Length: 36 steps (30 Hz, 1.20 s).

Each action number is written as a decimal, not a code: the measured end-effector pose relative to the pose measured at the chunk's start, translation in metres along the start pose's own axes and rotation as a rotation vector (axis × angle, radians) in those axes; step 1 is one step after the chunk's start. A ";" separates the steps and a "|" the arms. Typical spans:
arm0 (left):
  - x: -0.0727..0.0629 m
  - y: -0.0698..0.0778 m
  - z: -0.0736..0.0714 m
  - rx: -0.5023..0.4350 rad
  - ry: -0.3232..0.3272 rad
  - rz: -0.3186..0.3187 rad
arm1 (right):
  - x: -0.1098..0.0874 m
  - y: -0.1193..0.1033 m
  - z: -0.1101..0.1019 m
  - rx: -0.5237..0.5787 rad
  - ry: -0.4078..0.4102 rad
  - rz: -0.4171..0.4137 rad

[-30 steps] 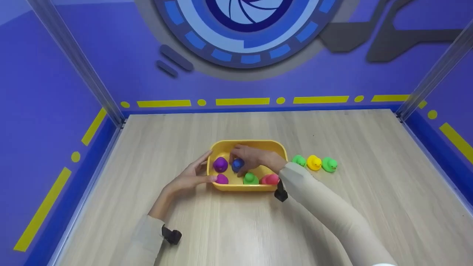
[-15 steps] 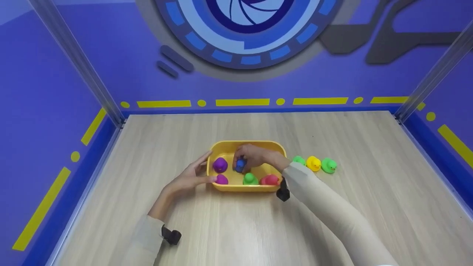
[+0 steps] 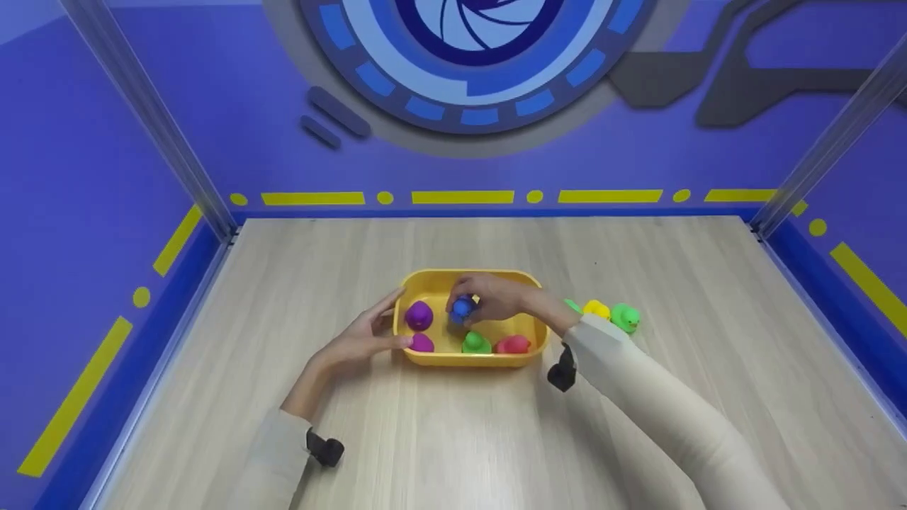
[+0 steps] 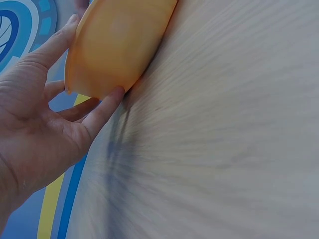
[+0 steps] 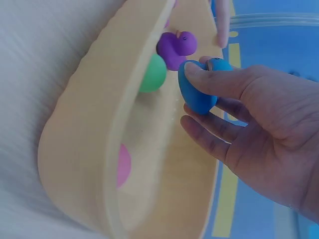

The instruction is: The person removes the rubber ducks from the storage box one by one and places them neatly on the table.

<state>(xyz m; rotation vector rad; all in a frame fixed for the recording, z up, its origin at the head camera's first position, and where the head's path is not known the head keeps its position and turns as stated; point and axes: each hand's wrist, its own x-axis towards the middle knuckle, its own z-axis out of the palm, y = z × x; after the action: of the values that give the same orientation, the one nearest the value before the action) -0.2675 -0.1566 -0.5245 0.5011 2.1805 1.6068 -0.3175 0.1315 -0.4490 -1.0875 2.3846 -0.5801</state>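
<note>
1. My left hand [image 3: 358, 345] is spread wide, fingers mostly straight, braced against the left end of the yellow tub [image 3: 471, 360]. The thumb lies at the rim near the front corner; the other fingers rest along the outer wall.
2. My right hand [image 3: 496, 297] is inside the tub's outline, narrowed around the blue duck [image 5: 197, 94], its thumb pressing one side and fingers behind; the two lowest fingers are held apart from the others.
3. Within the tub I count five ducks, left to right: one purple duck [image 3: 419, 315], one magenta duck [image 3: 422, 343] in front of it, the blue one I hold, one green duck [image 3: 476, 343] and one pink duck [image 3: 513, 345].
4. Beyond the tub's right end, on the surface [image 3: 453, 439], three more sit in a row: a half-hidden green duck [image 3: 572, 305], a yellow duck [image 3: 596, 309] and an outer green duck [image 3: 625, 318].
5. From my right wrist, the blue duck's head is at the body's upper right, beak towards the left; its body's long axis slants from upper left to lower right. I cannot tell whether its base touches the tub floor.
</note>
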 end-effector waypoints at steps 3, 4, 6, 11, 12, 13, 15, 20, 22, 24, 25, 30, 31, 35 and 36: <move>0.000 0.001 -0.001 -0.007 -0.001 -0.001 | -0.009 -0.004 -0.004 0.016 0.016 0.011; 0.000 0.001 -0.001 -0.004 0.000 -0.002 | -0.012 -0.005 -0.005 0.021 0.023 0.010; 0.000 0.001 -0.001 -0.003 0.008 -0.011 | -0.018 -0.005 -0.008 0.033 0.034 -0.004; -0.002 -0.003 -0.001 -0.013 0.019 -0.026 | -0.030 -0.004 -0.008 0.092 0.055 -0.036; -0.002 -0.003 -0.001 -0.011 0.020 -0.027 | -0.033 -0.003 -0.009 0.100 0.062 -0.039; -0.002 -0.003 -0.001 -0.007 0.021 -0.024 | -0.035 -0.002 -0.009 0.104 0.072 -0.043; -0.002 -0.003 -0.001 -0.005 0.021 -0.020 | -0.041 0.000 -0.010 0.111 0.094 -0.041; -0.002 0.000 0.000 -0.012 0.018 -0.002 | -0.061 0.010 -0.012 0.132 0.145 -0.027; -0.002 0.001 0.001 -0.025 0.014 -0.009 | -0.070 0.014 -0.013 0.154 0.159 -0.022; -0.002 0.002 0.002 -0.037 0.011 -0.011 | -0.078 0.020 -0.014 0.189 0.179 -0.024; -0.002 0.002 0.002 -0.041 0.009 -0.009 | -0.083 0.022 -0.015 0.208 0.190 -0.024; -0.002 0.000 0.000 -0.055 0.001 0.008 | -0.102 0.037 -0.020 0.275 0.260 -0.037; -0.002 -0.001 0.000 -0.061 0.000 0.010 | -0.107 0.039 -0.021 0.281 0.275 -0.035; -0.002 -0.003 0.000 -0.055 0.004 0.011 | -0.122 0.051 -0.026 0.285 0.338 -0.006; -0.001 -0.003 0.000 -0.054 0.007 0.010 | -0.126 0.054 -0.027 0.286 0.352 0.005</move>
<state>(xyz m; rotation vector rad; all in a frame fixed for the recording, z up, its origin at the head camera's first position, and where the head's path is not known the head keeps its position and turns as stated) -0.2666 -0.1580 -0.5270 0.4924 2.1363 1.6704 -0.2900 0.2671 -0.4279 -0.9127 2.4855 -1.1537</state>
